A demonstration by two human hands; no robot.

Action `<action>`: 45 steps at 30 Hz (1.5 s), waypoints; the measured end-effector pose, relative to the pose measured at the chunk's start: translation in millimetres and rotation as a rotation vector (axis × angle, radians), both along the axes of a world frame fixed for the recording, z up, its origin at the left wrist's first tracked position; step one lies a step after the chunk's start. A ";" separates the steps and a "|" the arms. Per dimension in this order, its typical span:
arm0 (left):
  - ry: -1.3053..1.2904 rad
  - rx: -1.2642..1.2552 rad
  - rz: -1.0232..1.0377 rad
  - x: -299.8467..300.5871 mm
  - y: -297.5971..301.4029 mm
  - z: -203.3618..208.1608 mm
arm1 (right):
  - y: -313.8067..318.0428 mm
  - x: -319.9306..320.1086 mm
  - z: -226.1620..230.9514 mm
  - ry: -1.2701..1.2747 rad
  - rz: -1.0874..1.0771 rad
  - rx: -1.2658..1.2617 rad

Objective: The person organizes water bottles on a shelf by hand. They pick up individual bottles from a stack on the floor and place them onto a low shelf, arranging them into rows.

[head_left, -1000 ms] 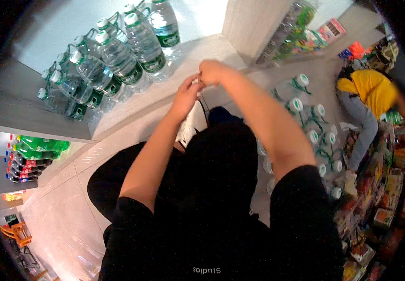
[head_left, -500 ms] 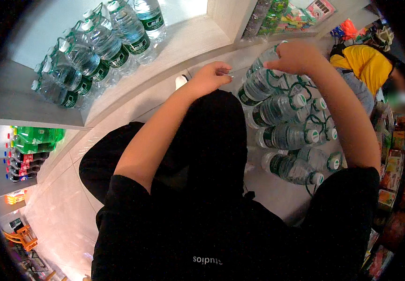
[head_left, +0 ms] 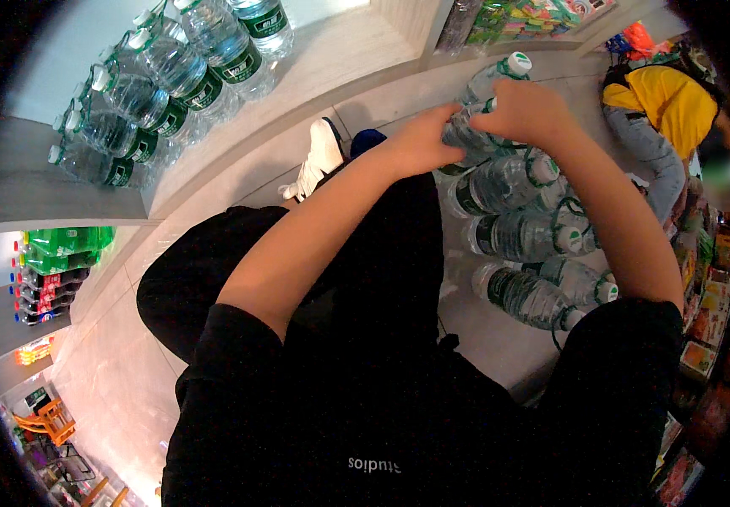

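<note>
A clear plastic water bottle with a white cap is between my hands. My left hand is wrapped round the lower part of its body. My right hand has its fingers closed at the neck end, partly covering it. Just beyond, another water bottle leans with its white cap up. Nearer me, several more water bottles, such as a green-labelled water bottle and a tilted water bottle, stand on the floor, with green cord handles looped about their necks.
At the upper left, a curved shelf holds several water bottles. Soft drink bottles lie on a lower shelf. A person in a yellow top bends at the right, beside packed goods. My white shoe rests on the floor.
My left hand has moved right and taken hold of a water bottle. My right hand has come slightly nearer, onto that bottle's neck end. The white shoe shows more now.
</note>
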State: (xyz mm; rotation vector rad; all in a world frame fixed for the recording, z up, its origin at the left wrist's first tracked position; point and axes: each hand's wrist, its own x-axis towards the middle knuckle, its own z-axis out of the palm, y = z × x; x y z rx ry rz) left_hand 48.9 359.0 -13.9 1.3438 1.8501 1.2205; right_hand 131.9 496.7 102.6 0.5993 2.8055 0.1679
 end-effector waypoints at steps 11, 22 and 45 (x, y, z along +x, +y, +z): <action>0.174 0.066 0.082 6.7 5.3 -9.3 | 33.6 10.6 -20.4 0.259 0.443 -0.287; -0.056 0.121 0.086 -6.7 5.4 -8.4 | 6.8 -21.8 -9.8 0.196 0.610 -0.425; 0.038 0.301 0.515 -70.3 -14.4 30.6 | -26.5 -105.6 58.7 0.485 0.590 -0.403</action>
